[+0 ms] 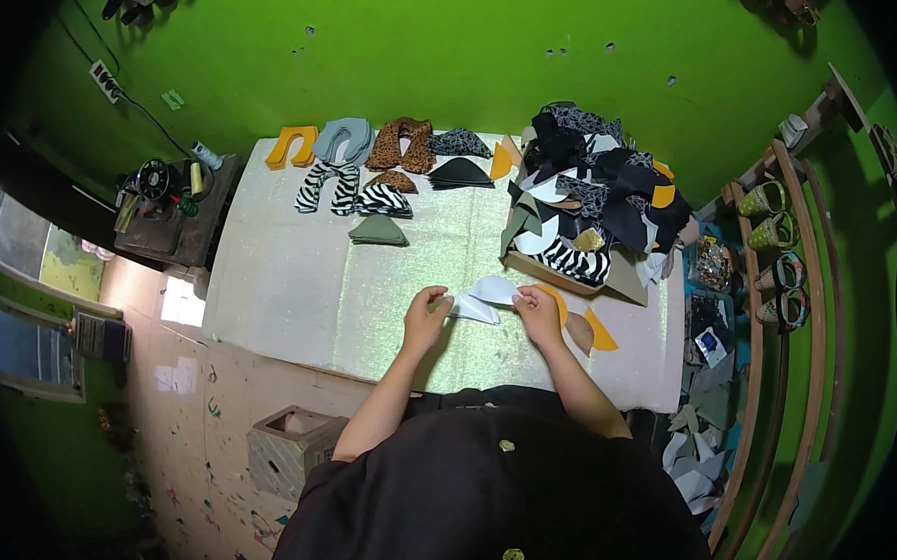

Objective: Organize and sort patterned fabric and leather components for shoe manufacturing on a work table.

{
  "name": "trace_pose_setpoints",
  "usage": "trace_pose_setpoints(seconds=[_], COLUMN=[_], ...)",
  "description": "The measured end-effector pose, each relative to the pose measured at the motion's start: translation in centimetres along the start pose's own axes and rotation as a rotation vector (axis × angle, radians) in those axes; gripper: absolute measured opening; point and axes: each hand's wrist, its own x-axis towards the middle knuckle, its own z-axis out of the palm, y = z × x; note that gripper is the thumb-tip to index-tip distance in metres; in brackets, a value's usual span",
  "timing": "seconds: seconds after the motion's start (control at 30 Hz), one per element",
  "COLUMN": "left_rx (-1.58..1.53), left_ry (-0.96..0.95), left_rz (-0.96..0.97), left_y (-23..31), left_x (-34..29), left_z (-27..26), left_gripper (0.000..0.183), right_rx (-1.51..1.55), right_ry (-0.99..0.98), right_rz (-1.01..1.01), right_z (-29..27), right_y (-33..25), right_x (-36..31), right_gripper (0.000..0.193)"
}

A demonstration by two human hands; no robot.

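Observation:
My left hand (427, 315) pinches a small stack of white cut pieces (475, 310) by its left end, over the near part of the table. Held in the fingers of my right hand (539, 316) is a white half-round piece (493, 289), just above and partly over that stack. To the right of my right hand lie a yellow half-round piece (602, 331) and a brown piece (579, 333). Another yellow piece (549, 292) is partly hidden behind that hand. A stack of olive green pieces (379, 231) sits farther off.
Sorted stacks line the table's far side: yellow U-shapes (292, 147), grey U-shapes (344, 140), leopard-print (402, 144), zebra-print (326, 189) and black pieces (461, 174). At right, a cardboard box (569, 277) overflows with mixed scraps. A wooden shoe rack (747, 393) stands beyond the table's right edge.

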Motion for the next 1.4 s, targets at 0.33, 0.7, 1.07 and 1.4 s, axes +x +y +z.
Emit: trace_pose_setpoints(seconds=[0.33, 0.7, 1.07, 1.4], left_rx=[0.382, 0.904, 0.82, 0.694], left_ry=[-0.121, -0.48, -0.305, -0.347], left_rz=[0.033, 0.264, 0.345, 0.606], left_y=[-1.9, 2.0, 0.4, -0.9], left_x=[1.2, 2.1, 0.8, 0.1], left_z=[-1.9, -1.4, -1.7, -0.6], left_gripper=[0.039, 0.056, 0.05, 0.039], right_rx=[-0.627, -1.078, -1.076, -0.739], right_ry=[-0.03, -0.148, -0.062, 0.227], right_rz=[0.168, -0.044, -0.257, -0.658], right_z=[4.3, 4.7, 4.8, 4.1], right_y=[1.7, -0.9, 0.4, -3.3], right_x=[-0.2, -0.7, -1.5, -2.1], right_gripper=[0.025, 0.064, 0.06, 0.03])
